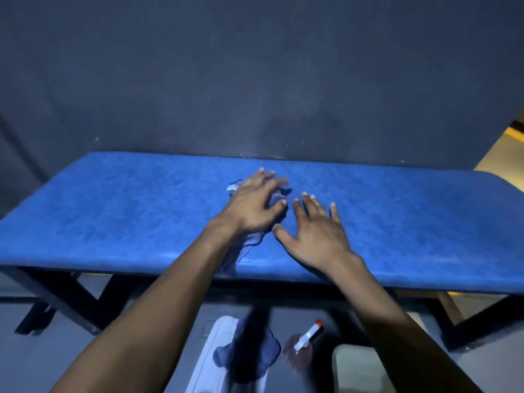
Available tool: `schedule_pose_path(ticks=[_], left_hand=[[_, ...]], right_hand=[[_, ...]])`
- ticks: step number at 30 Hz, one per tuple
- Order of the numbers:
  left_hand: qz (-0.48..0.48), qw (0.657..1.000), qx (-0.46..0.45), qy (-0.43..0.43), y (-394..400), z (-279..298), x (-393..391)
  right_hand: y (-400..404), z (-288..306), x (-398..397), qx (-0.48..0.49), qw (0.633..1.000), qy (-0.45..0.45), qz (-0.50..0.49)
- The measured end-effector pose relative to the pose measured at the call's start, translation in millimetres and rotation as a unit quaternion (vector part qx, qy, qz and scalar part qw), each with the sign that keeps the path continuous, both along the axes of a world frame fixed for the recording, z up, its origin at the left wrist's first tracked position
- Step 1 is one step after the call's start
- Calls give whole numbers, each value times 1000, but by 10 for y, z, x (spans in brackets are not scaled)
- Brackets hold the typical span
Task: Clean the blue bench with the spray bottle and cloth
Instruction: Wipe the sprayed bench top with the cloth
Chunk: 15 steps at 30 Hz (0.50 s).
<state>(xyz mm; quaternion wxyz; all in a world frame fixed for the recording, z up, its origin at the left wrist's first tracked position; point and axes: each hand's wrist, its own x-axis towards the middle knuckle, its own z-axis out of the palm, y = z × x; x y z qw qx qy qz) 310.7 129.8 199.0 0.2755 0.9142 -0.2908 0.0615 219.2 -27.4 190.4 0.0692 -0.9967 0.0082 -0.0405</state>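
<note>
The blue bench (119, 211) spans the view, its padded top facing me. My left hand (255, 205) lies flat on a bluish cloth (249, 245), pressing it against the bench top near the middle; part of the cloth trails toward the front edge under my wrist. My right hand (314, 231) rests just to the right of it, palm down with fingers spread and nothing in it. The spray bottle (304, 340), clear with a white head and red tip, sits on the floor below the bench's front edge, between my forearms.
A dark wall (255, 80) rises directly behind the bench. Black metal legs (71, 299) support the bench. On the floor lie another dark blue cloth (249, 353) on a white object and a pale box (357, 370). Yellowish flooring (504, 154) shows at the right.
</note>
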Motion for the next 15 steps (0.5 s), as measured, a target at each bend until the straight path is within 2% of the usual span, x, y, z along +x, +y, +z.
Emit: schedule_pose_path(ticks=[2, 6, 8, 10, 12, 15], left_hand=[[-39, 997, 52, -35, -79, 10, -55], [-122, 991, 2, -50, 336, -48, -329], [-95, 994, -1, -49, 639, -134, -237], [-26, 998, -1, -50, 702, -152, 36], [39, 999, 7, -24, 491, -106, 301], [56, 998, 3, 2, -97, -59, 417]], right_hand=[[-72, -73, -47, 6, 1000, 8, -2], [-108, -162, -106, -9, 1000, -14, 9], [-102, -168, -86, -15, 1000, -14, 18], [-88, -170, -80, -10, 999, -25, 17], [-74, -174, -84, -4, 999, -34, 12], [-71, -177, -93, -6, 999, -33, 11]])
